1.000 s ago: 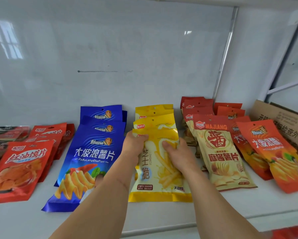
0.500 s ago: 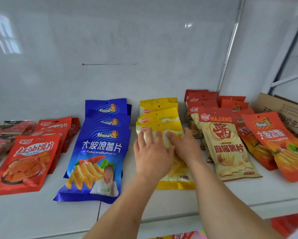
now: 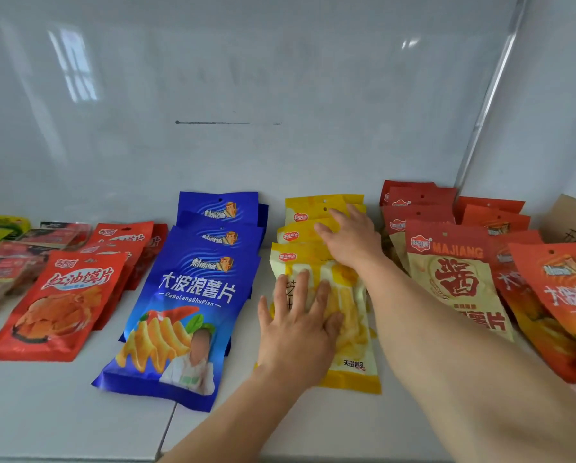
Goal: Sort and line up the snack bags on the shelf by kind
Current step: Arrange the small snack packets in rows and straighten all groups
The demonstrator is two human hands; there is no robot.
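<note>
Snack bags lie in overlapping rows on a white shelf [image 3: 63,412]. The yellow bags [image 3: 350,332] form the middle row. My left hand [image 3: 298,325] lies flat, fingers spread, on the front yellow bag. My right hand [image 3: 350,240] rests flat on the yellow bags further back, fingers apart. Left of them is a row of blue bags [image 3: 193,305], then red bags [image 3: 63,302]. To the right lie red-and-cream MAJIANG bags [image 3: 453,279] and orange bags [image 3: 560,295].
Several dark and green packets [image 3: 9,252] lie loosely at the far left. A brown cardboard box [image 3: 570,218] stands at the far right. A white glossy back wall [image 3: 246,95] closes the shelf behind. Bare shelf runs along the front edge.
My hands let go of the front yellow bag's top and now lie flat. The left hand slid down onto the front bag; the right hand reached back over the rear yellow bags.
</note>
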